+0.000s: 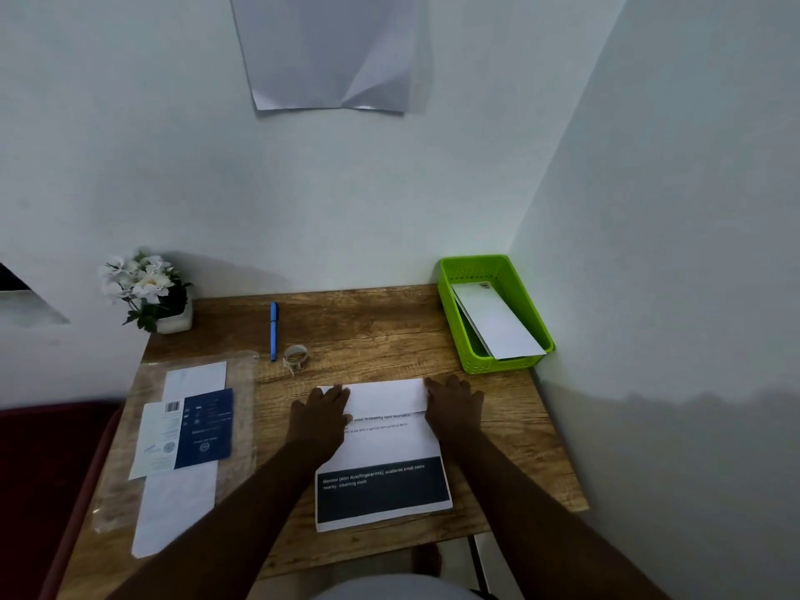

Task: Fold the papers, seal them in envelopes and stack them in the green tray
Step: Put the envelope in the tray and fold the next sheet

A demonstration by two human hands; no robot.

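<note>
White paper (381, 443), top folded over, dark band below

Wooden table (381, 335): paper (389, 443), tray (472, 365), pen (273, 331).

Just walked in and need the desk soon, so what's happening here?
A person is folding a printed paper on the wooden desk: left hand and right hand press flat on its folded-over top edge. The green tray at the back right already holds white envelopes. More envelopes in a plastic pack lie on the left.
</note>
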